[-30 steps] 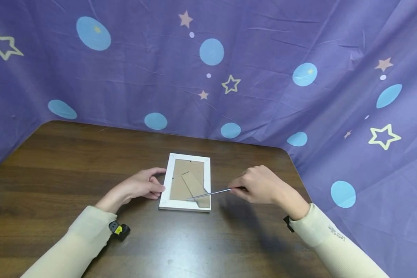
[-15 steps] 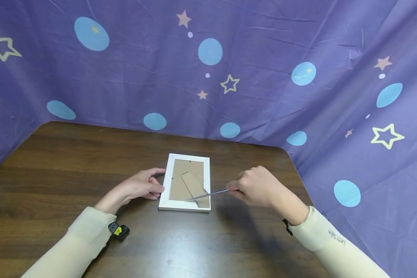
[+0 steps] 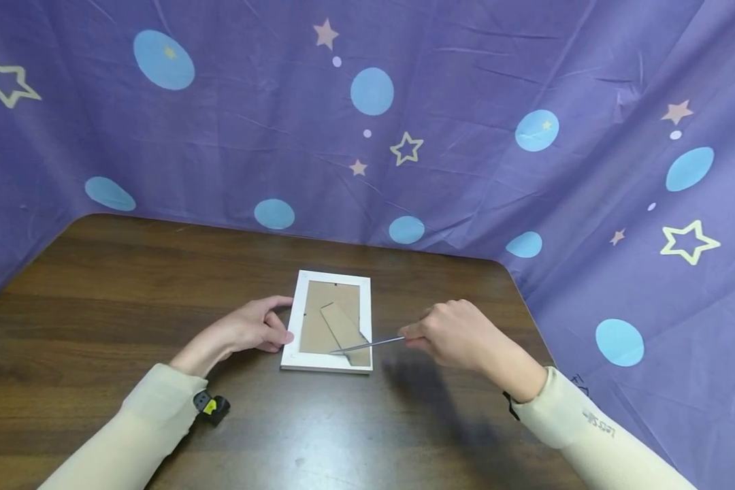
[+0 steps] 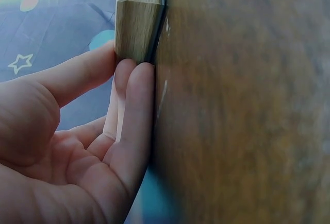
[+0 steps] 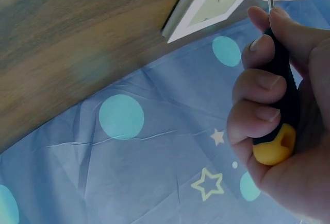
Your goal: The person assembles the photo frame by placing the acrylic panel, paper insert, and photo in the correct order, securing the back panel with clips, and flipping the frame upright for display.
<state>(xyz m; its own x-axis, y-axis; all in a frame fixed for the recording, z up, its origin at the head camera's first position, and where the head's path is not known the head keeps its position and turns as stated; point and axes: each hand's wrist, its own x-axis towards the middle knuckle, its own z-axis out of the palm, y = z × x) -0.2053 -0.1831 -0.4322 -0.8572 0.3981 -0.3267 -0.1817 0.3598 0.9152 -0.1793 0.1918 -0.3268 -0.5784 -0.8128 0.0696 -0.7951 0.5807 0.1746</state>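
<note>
A white picture frame (image 3: 318,363) lies face down on the table, showing its brown backing board (image 3: 346,297) and slanted easel leg (image 3: 341,325). My left hand (image 3: 251,325) holds the frame's left edge, thumb on the rim; in the left wrist view its fingertips (image 4: 138,74) press against the wooden side, low by the table. With curled fingers my right hand (image 3: 450,335) grips a screwdriver (image 3: 380,342), whose black handle with a yellow end (image 5: 273,149) shows in the right wrist view. The thin metal shaft crosses the leg, its tip at the lower part of the backing.
Dark brown wood makes up the table top (image 3: 159,286). A purple curtain (image 3: 453,88) with stars and blue dots hangs behind it and along the right. A black strap with a yellow piece (image 3: 211,406) sits at the left sleeve.
My right hand has shifted slightly lower, and the screwdriver shaft lies a little flatter, its tip staying near the same spot. The left hand and the frame hold their place.
</note>
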